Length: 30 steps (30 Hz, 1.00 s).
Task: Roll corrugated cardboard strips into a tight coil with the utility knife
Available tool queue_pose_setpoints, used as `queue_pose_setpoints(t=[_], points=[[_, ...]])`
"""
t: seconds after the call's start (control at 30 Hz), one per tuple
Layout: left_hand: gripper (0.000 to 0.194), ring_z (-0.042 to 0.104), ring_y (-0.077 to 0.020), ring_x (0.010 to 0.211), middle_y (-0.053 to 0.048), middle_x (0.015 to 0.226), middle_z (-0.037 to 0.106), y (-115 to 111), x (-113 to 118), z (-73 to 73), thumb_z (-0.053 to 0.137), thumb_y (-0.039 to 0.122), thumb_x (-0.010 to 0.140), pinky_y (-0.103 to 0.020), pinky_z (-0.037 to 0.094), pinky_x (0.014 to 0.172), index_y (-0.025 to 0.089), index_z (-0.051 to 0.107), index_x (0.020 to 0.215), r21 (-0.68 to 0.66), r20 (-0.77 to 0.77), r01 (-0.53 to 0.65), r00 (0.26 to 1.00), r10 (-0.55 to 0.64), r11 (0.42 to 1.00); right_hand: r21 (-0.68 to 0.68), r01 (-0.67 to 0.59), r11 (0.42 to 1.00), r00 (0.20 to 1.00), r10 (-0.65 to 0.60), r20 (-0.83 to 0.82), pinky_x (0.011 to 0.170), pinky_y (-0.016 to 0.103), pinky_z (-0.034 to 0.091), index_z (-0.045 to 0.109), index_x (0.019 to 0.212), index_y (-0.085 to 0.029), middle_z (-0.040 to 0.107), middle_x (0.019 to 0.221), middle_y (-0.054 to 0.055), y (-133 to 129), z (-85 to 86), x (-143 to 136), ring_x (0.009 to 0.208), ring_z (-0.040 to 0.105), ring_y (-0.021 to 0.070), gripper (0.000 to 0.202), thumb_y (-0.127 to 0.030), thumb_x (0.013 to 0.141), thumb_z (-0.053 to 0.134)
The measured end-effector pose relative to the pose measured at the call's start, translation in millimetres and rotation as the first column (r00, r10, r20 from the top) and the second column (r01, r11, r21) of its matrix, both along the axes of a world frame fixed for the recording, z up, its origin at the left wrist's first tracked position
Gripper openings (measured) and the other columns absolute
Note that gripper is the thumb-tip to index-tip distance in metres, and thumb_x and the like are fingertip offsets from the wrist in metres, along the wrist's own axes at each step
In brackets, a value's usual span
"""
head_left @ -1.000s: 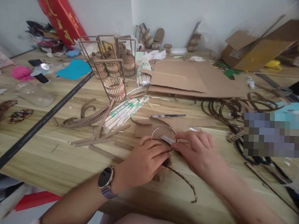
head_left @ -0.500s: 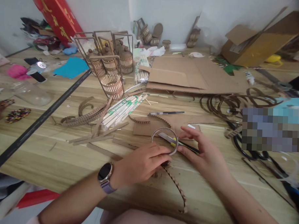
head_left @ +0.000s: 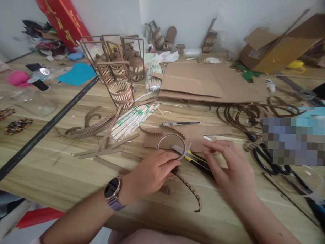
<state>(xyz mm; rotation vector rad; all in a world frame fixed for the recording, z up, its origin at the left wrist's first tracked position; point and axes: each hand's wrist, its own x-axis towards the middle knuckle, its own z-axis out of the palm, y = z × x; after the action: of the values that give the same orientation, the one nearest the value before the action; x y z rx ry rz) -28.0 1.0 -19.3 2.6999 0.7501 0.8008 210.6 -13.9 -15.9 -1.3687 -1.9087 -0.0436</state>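
My left hand, with a watch at its wrist, is closed on the lower edge of a thin pale ring that looks like a roll of tape. A short loose end sticks up from the ring's right side. Below the fingers a dark notched strip curls over the table. My right hand is to the right of the ring, thumb and forefinger tips close together; anything between them is too small to tell. Between the hands lies a yellow and black cutter knife.
Framed slatted baskets stand at the back left. Packaged sticks, a pen and flat cardboard lie beyond my hands. Brown strip coils and black-handled scissors are on the right. A cardboard box stands behind.
My right hand has moved right, away from the ring, and its thumb and forefinger have drawn together. The ring has shifted slightly left with my left hand, and a loose end now shows.
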Motion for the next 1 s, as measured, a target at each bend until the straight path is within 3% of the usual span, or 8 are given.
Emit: queue_pose_setpoints(t=[0.1, 0.2, 0.5, 0.63, 0.8, 0.93, 1.0], points=[[0.025, 0.063, -0.0234, 0.105, -0.013, 0.119, 0.066, -2, 2, 1.3, 0.042, 0.011, 0.098, -0.040, 0.056, 0.092, 0.011, 0.060, 0.116, 0.019, -0.033, 0.012, 0.999, -0.011, 1.000, 0.172, -0.093, 0.981, 0.977, 0.057, 0.205, 0.069, 0.034, 0.044, 0.068, 0.105, -0.024, 0.066, 0.088, 0.006, 0, 2.4, -6, 0.078, 0.061, 0.0197, 0.017, -0.017, 0.092, 0.059], [0.026, 0.063, -0.0231, 0.101, -0.014, 0.116, 0.066, -2, 3, 0.8, 0.040, 0.011, 0.098, -0.039, 0.057, 0.089, 0.009, 0.060, 0.115, 0.050, -0.037, 0.018, 0.999, -0.016, 0.999, 0.248, -0.156, 0.956, 0.933, 0.060, 0.355, 0.066, 0.034, 0.039, 0.072, 0.097, -0.021, 0.067, 0.080, 0.005, -1, 4.0, -13, 0.069, 0.057, 0.0179, 0.014, -0.016, 0.092, 0.059], [0.026, 0.062, -0.0228, 0.100, -0.012, 0.116, 0.065, -4, 2, -1.3, 0.038, 0.011, 0.100, -0.038, 0.056, 0.090, 0.009, 0.059, 0.116, 0.105, -0.055, 0.000, 0.998, 0.006, 0.995, 0.268, -0.115, 0.957, 0.901, -0.013, 0.434, 0.069, 0.035, 0.036, 0.070, 0.084, -0.018, 0.067, 0.074, 0.005, -2, 5.0, -16, 0.068, 0.056, 0.0184, 0.011, -0.018, 0.091, 0.062], [0.029, 0.061, -0.0218, 0.101, -0.013, 0.116, 0.065, -7, 3, 3.2, 0.035, 0.008, 0.099, -0.039, 0.056, 0.091, 0.010, 0.057, 0.118, 0.071, -0.052, -0.014, 0.998, 0.018, 0.997, 0.121, -0.104, 0.987, 0.962, 0.069, 0.264, 0.068, 0.035, 0.038, 0.067, 0.082, -0.020, 0.066, 0.078, 0.004, 0, 3.1, -16, 0.071, 0.060, 0.0192, 0.015, -0.023, 0.093, 0.057], [0.028, 0.060, -0.0221, 0.103, -0.014, 0.117, 0.064, -10, 5, 7.4, 0.036, 0.007, 0.098, -0.038, 0.055, 0.093, 0.009, 0.057, 0.118, 0.033, -0.005, -0.011, 1.000, 0.011, 0.999, -0.141, -0.124, 0.982, 0.991, 0.115, -0.067, 0.068, 0.036, 0.043, 0.064, 0.077, -0.025, 0.065, 0.077, 0.001, 2, 6.3, -15, 0.075, 0.063, 0.0211, 0.009, -0.020, 0.083, 0.060], [0.027, 0.060, -0.0222, 0.105, -0.013, 0.115, 0.064, -7, 1, 5.4, 0.041, 0.006, 0.096, -0.041, 0.055, 0.094, 0.012, 0.057, 0.118, -0.017, 0.062, -0.040, 0.997, 0.041, 0.999, -0.254, 0.075, 0.964, 0.925, -0.163, -0.344, 0.068, 0.038, 0.045, 0.064, 0.075, -0.027, 0.064, 0.077, 0.001, 10, 6.1, 4, 0.072, 0.060, 0.0221, 0.007, -0.028, 0.081, 0.062], [0.026, 0.060, -0.0228, 0.111, -0.012, 0.119, 0.062, -3, -1, 4.1, 0.046, 0.007, 0.096, -0.043, 0.054, 0.097, 0.014, 0.058, 0.118, -0.087, 0.086, -0.085, 0.992, 0.092, 0.993, -0.256, 0.137, 0.957, 0.885, -0.234, -0.403, 0.072, 0.039, 0.046, 0.064, 0.080, -0.027, 0.063, 0.078, 0.001, 13, 5.1, 12, 0.073, 0.058, 0.0221, 0.011, -0.035, 0.086, 0.060]])
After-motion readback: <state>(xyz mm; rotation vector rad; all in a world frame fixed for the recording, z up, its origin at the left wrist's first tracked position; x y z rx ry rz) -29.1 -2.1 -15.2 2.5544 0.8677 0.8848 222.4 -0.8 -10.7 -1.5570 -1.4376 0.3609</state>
